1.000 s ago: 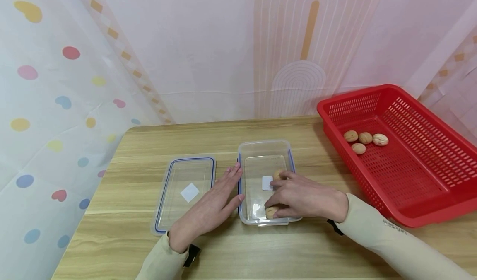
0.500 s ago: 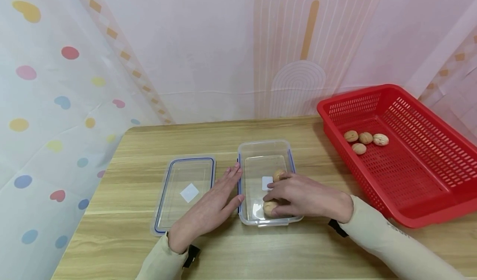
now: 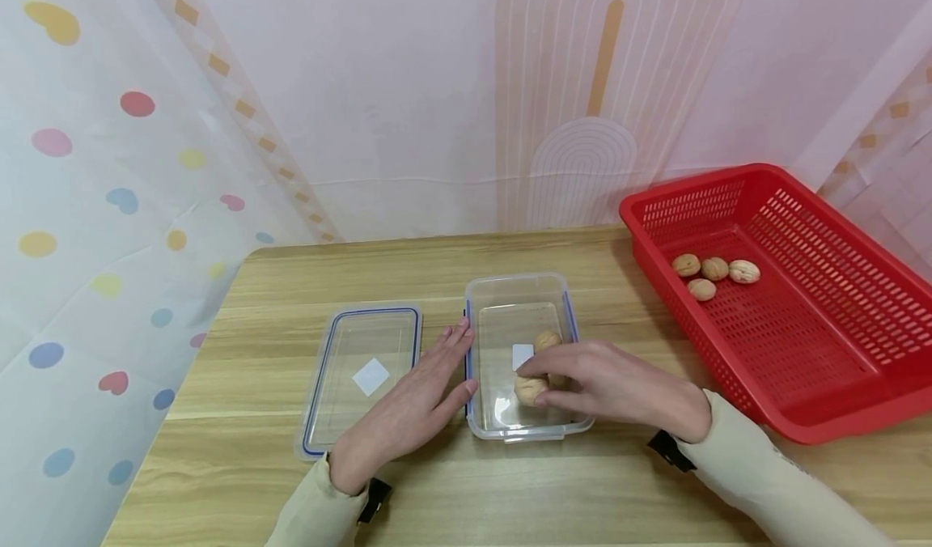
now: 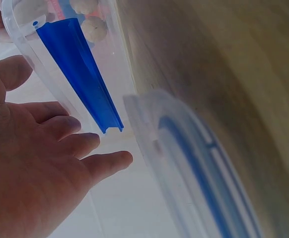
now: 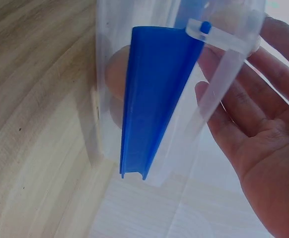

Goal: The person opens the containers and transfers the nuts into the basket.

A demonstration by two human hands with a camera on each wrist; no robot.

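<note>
In the head view my right hand [image 3: 604, 381] reaches over the right wall of a clear plastic food container [image 3: 498, 430], pinching a walnut [image 3: 531, 390] between thumb and fingers. Another walnut [image 3: 547, 341] lies in the container near its right wall, and one more is partly hidden beneath my fingers. My left hand [image 3: 418, 401] has its fingers extended, their tips at the container's left rim. The left wrist view has the left palm [image 4: 40, 148] beside the wall and its blue latch [image 4: 77, 69]. In the right wrist view, my right fingers [image 5: 253, 89] go over the wall.
A clear lid [image 3: 338, 401] with a blue seal lies on the wooden table [image 3: 466, 490], left of the container, partly under my left hand. At the right stands a red plastic basket [image 3: 764, 427] holding several walnuts [image 3: 714, 269]. A patterned cloth [image 3: 408, 110] hangs behind the table.
The walnut in my right hand has come up from the container's near right corner and shifted away from the near wall. My left hand stays put.
</note>
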